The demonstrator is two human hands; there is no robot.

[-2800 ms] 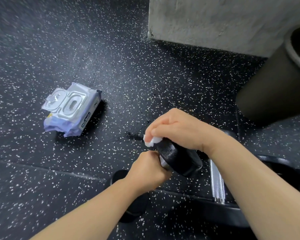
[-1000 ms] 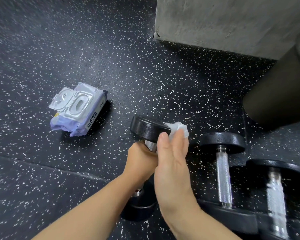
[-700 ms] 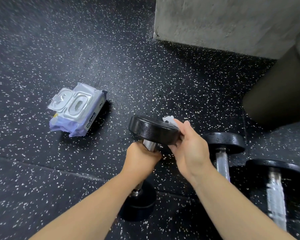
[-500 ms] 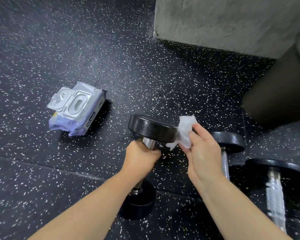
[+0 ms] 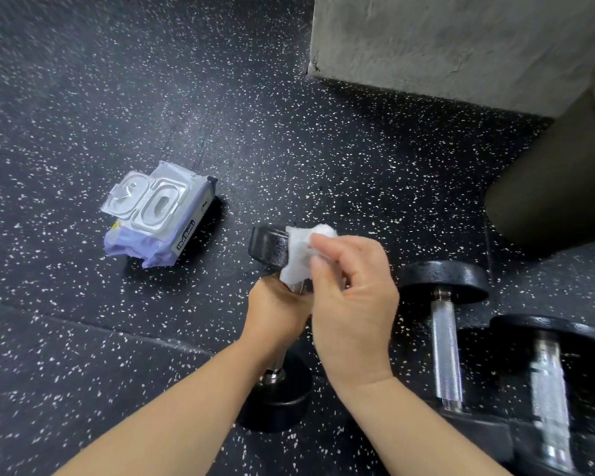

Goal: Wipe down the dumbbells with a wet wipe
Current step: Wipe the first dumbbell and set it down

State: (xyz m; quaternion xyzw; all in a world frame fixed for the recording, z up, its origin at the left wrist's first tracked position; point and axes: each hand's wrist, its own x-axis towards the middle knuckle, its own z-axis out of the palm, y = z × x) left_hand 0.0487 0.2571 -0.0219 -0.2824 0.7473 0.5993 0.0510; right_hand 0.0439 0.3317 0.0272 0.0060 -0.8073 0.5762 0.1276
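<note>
Now my left hand (image 5: pixel 278 312) grips the dumbbell (image 5: pixel 268 247) handle, while my right hand (image 5: pixel 352 297) pinches the wet wipe (image 5: pixel 301 252) against its upper head.

One bit of print in view: a small dark label (image 5: pixel 185 235) with white lettering, set on the side face of the pack of wet wipes (image 5: pixel 131 245), just below its clear flip lid (image 5: pixel 141 201). It looks like one short brand word beginning "Hu", and the rest is too small and blurred to call for certain.
</note>
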